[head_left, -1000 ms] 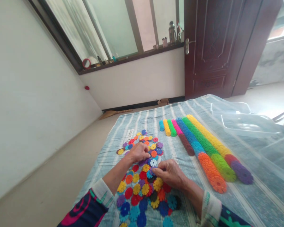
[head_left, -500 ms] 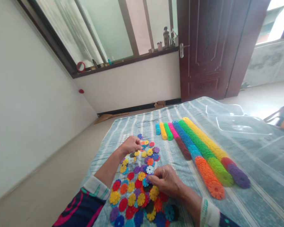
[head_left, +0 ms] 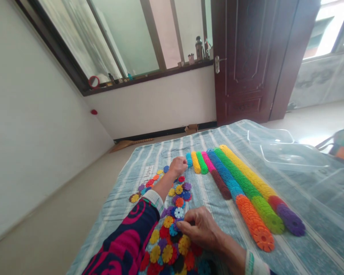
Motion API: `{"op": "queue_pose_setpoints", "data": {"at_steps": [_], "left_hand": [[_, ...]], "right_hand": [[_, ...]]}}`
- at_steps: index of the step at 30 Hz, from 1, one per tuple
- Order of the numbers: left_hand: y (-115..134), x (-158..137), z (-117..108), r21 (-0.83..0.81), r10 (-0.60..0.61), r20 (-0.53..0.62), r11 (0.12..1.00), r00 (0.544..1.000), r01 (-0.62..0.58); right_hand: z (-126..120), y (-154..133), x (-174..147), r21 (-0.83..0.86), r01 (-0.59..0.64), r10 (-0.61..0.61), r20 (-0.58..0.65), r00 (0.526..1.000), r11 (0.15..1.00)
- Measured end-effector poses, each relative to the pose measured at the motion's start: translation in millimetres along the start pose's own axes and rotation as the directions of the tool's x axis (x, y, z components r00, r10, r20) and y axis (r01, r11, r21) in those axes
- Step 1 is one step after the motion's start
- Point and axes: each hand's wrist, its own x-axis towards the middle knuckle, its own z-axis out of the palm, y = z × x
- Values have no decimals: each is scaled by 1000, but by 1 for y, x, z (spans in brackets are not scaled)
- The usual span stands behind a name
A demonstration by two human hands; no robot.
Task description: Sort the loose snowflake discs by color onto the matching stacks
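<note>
My left hand (head_left: 178,167) is closed, its fingertips at the near-left side of a short light-blue row of notched plastic discs (head_left: 189,160). Whatever those fingers pinch is hidden. Thumb and fingers pressed together, my right hand (head_left: 202,229) hovers low over the right edge of a loose pile of mixed flower-shaped discs (head_left: 167,252). A purple and a blue disc lie by its fingertips; I cannot make out whether one is held. My left forearm covers part of the pile.
Right of the light-blue row lie short yellow (head_left: 195,162) and green rows (head_left: 202,163), then longer rows ending in orange (head_left: 256,225), lime and purple. Clear plastic containers (head_left: 294,154) stand at the bed's right side. A dark red door (head_left: 246,65) is behind.
My left hand has moved right and away from me, from above the pile to the light-blue row. My right hand stays pinched at nearly the same place. The view has shifted slightly.
</note>
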Motion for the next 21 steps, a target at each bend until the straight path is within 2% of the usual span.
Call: {"op": "queue_pose_setpoints", "data": {"at_steps": [21], "left_hand": [[7,0,18,22,-67,-90,997,994,69]], "right_hand": [[0,2,1,32,15,-15,2,1000,999]]}}
